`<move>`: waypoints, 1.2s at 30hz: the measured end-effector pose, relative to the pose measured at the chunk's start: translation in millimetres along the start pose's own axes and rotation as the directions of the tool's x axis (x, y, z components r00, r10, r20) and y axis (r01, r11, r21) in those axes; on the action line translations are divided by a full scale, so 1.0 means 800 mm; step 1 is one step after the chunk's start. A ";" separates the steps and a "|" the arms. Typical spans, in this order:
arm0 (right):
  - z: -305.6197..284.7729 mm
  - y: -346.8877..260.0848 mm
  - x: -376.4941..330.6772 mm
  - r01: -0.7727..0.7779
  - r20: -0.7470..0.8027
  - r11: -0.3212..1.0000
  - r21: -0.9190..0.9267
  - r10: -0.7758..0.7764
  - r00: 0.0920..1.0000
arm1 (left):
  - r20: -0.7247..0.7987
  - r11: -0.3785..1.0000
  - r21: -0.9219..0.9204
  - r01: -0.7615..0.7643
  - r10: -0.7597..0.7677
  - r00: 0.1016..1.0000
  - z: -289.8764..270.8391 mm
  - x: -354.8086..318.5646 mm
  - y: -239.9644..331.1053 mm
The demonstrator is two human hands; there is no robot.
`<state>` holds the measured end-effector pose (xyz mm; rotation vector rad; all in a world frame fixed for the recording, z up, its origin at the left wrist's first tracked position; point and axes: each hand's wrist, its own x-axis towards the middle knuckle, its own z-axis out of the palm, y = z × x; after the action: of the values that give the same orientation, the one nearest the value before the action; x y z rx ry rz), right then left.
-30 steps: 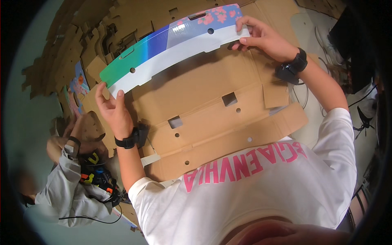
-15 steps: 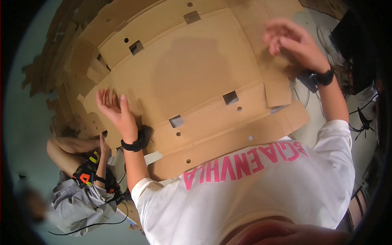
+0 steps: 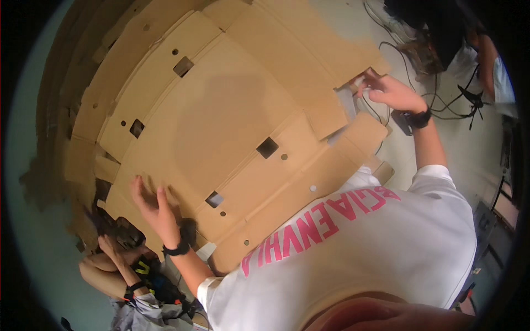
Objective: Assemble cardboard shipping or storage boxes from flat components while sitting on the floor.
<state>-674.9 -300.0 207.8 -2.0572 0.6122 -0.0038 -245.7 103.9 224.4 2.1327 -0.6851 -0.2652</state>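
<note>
a big flattened brown cardboard box blank fills the middle of the head view, lying over a heap of other brown cardboard sheets that stick out past it at the left and top. the blank is scored into long panels and has square cut-outs and small round punched holes scattered along its folds; one square hole sits near the middle and another lower down toward the person's chest. no coloured print shows on the brown face that is up.

the left hand rests on the lower left edge of the blank, palm down, fingers spread and a little lifted, clasping nothing. a black wristband circles that wrist.

the right hand is at the blank's far right corner, where a short side flap hangs off the main panel. its fingers curl at the edge of that flap beside a pale grey patch; whether they actually pinch the cardboard cannot be told from here. a black watch-like band sits on that wrist.

the person's white t-shirt with pink lettering takes up the lower right. black cables trail over the pale floor beyond the right hand. at the lower left another person crouches, one bare arm bent up close to the cardboard heap, with a dark band on the wrist.
</note>
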 end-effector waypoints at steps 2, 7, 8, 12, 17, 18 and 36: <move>0.023 0.003 0.010 -0.107 -0.054 0.909 0.402 0.140 0.989 | -0.003 0.992 -0.123 -0.002 0.001 1.000 -0.009 -0.016 0.015; 0.042 -0.022 0.053 -0.220 0.006 0.700 0.679 0.294 0.956 | 0.207 0.960 -0.276 -0.045 0.105 0.973 -0.049 -0.058 0.048; 0.043 -0.025 0.062 -0.297 0.070 0.783 0.546 0.310 0.948 | 0.270 0.948 -0.312 -0.063 0.152 0.951 -0.058 -0.067 0.052; 0.049 -0.022 0.074 -0.243 -0.019 0.730 0.638 0.330 0.944 | 0.267 0.986 -0.135 0.100 -0.061 0.962 -0.105 -0.105 0.050; 0.056 0.007 0.080 0.051 -0.139 0.379 0.924 0.207 0.968 | 0.370 0.756 0.185 0.627 -0.645 0.669 -0.158 -0.169 -0.004; 0.058 0.015 0.081 0.071 -0.155 0.383 0.921 0.192 0.969 | 0.355 0.758 0.180 0.627 -0.644 0.678 -0.156 -0.178 -0.025; 0.087 0.057 0.062 0.197 -0.244 0.213 0.957 0.225 0.943 | 0.199 0.474 -0.548 0.690 -0.727 0.657 -0.106 -0.162 -0.134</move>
<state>-633.9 -284.2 121.4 -0.7134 0.5851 -0.6230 -277.2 285.5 184.3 1.6715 0.3786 -0.7569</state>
